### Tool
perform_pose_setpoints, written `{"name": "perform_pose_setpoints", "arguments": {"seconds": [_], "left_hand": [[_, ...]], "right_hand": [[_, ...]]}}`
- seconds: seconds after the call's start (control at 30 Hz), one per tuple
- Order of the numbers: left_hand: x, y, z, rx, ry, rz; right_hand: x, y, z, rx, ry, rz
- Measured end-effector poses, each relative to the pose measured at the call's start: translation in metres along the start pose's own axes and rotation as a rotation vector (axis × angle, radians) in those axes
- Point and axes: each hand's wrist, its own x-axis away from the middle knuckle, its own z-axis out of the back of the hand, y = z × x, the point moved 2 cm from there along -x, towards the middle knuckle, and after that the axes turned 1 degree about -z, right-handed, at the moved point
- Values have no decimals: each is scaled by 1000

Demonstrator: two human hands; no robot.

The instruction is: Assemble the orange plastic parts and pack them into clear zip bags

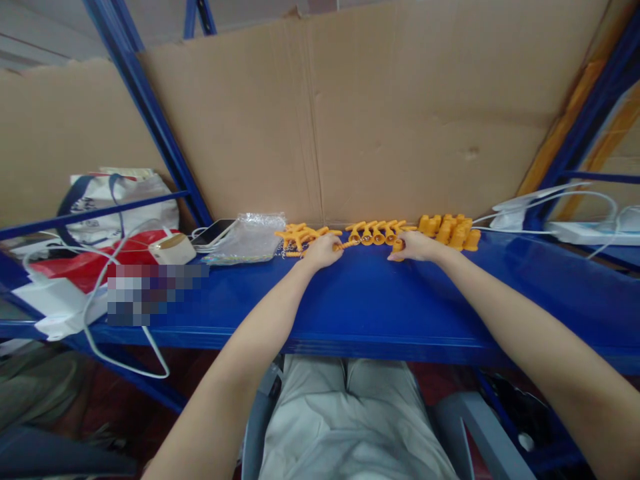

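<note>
My left hand [324,251] is closed around a thin orange twisted piece [349,244], whose tip points right. Between the fingers of my right hand [419,246] is a small orange cup-shaped piece [398,248], held just above or on the blue shelf. Behind and between the hands stands a row of orange pieces with round open ends [379,237] facing me. A pile of orange branched pieces [300,235] with metal chains lies left of my left hand. Several orange blocky pieces [453,230] stand grouped beyond my right hand.
On the blue shelf [380,300], clear plastic bags [250,237] and a phone [215,232] lie to the left. Further left are a white charger [173,249], cables, a red bag [90,267] and a white tote bag [135,200]. A cardboard sheet [375,113] closes off the back.
</note>
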Motion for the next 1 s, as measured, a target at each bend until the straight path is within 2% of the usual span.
{"name": "perform_pose_setpoints", "arguments": {"seconds": [0.13, 0.23, 0.4, 0.63, 0.83, 1.0], "left_hand": [[0, 0, 0, 7, 0, 1], [1, 0, 1, 5, -3, -10], [0, -2, -1, 2, -5, -29], [-2, -5, -3, -33, -5, -35], [-1, -2, -4, -61, -7, -54], [-1, -1, -5, -38, 16, -47]], "right_hand": [[2, -17, 0, 155, 149, 63], [5, -29, -1, 195, 188, 136], [11, -39, -1, 187, 172, 129], [14, -35, -2, 213, 187, 29], [16, -44, 1, 215, 175, 138], [14, -39, 0, 250, 169, 47]]}}
